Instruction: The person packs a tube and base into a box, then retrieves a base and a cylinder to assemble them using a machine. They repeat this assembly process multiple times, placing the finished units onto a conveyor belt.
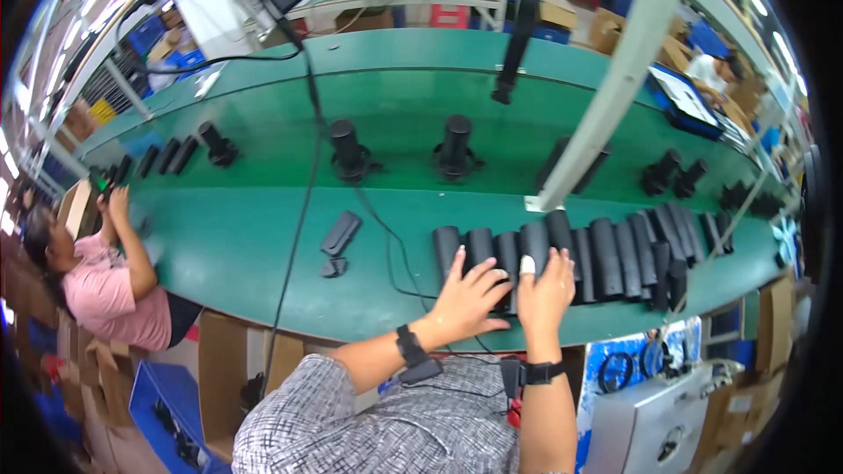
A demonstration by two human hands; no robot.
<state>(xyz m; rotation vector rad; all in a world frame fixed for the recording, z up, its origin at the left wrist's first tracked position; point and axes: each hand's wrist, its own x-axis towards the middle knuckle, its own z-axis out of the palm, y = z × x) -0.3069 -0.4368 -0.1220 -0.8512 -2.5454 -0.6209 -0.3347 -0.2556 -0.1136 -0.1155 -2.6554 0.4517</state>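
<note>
A row of black cylindrical pieces (605, 254) lies side by side on the green bench, in front of me and off to the right. My left hand (470, 297) rests over the left end of this row, its fingers spread and touching the pieces. Beside it my right hand (546, 294) lies on the neighbouring pieces with fingers stretched out; one digit has a white cover. Neither hand is wrapped round a piece. Left of the row are a dark oblong piece (341, 233) and a small black part (334, 267).
Black cylinders on round bases (455, 147) stand along the green strip (395, 105) behind. A pale metal post (606, 88) rises at right. Black cables (309, 158) hang across the bench. A co-worker in pink (118, 285) handles something at left; a metal box (650, 421) sits below right.
</note>
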